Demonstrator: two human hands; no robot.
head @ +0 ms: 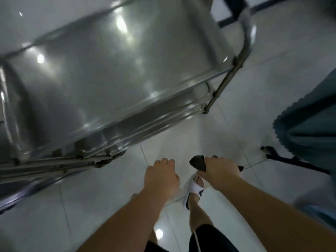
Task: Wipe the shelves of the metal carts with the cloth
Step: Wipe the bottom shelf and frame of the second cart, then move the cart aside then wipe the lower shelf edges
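A stainless-steel cart fills the upper left; its top shelf (101, 70) is bare and shiny, with a lower shelf edge (154, 113) showing below it. My right hand (220, 170) grips a dark cloth (199, 161), held in the air over the floor, to the right of the cart's near corner. My left hand (161, 177) hangs beside it with fingers curled, holding nothing and touching nothing. Both hands are apart from the cart. The view is motion-blurred.
White tiled floor (254, 88) lies around the cart. The cart's tubular handle (245, 46) rises at the upper right. A teal cloth-covered thing (312, 128) on a dark frame stands at the right edge. My foot in a white sandal (194, 193) is below the hands.
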